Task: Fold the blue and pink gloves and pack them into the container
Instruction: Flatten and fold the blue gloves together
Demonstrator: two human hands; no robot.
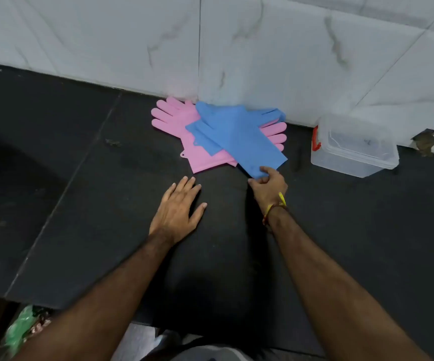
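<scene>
Right hand (269,185) grip on blue glove (239,131) cuff edge

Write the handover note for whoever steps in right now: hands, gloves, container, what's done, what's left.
Right hand: pinching the cuff end of the top blue glove, near edge of the pile.
Left hand: flat on the dark counter, open, holding nothing, just short of the pink gloves.
Gloves: all in one pile against the tiled wall, blue ones lying across the pink ones, all unfolded.
Container: clear plastic box with a red clasp, to the right of the pile, no lid on it, no gloves inside.
Done: nothing folded or packed.
Left: fold each glove, blue and pink, and pack them all into the container.
</scene>
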